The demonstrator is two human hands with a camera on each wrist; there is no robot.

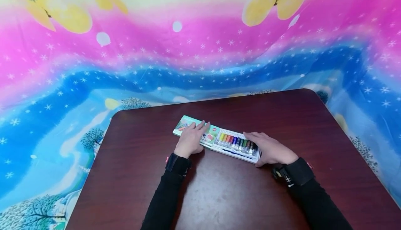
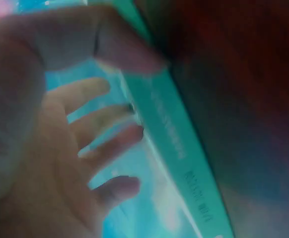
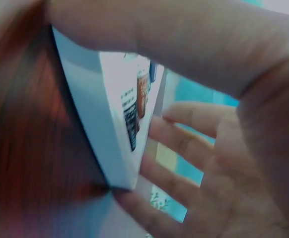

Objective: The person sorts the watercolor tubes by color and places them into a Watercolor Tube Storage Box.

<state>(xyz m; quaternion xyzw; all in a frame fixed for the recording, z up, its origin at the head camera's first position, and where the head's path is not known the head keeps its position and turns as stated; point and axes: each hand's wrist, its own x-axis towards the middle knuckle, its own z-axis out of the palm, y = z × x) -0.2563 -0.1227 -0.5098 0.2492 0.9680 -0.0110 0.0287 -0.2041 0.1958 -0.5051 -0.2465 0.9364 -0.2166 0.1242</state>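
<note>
A flat paint set lies at a slant on the table, its white tray [image 1: 242, 158] partly out of a green printed box sleeve [image 1: 214, 131]. Colored paint tubes [image 1: 237, 143] lie in a row in the tray, with a thin dark stick along the near side. My left hand [image 1: 190, 141] grips the sleeve, fingers over its top and thumb against the green side, as the left wrist view shows. Around the tray's right end, my right hand [image 1: 273, 149] holds with thumb on the near side and fingers toward the far side. Its fingers cover part of that end.
The dark reddish-brown table [image 1: 138, 174] has rounded far corners and stretches around the set. Behind it hangs a pink and blue patterned cloth [image 1: 203, 59], which also runs down both sides. A dark band [image 1: 299, 172] wraps the right wrist.
</note>
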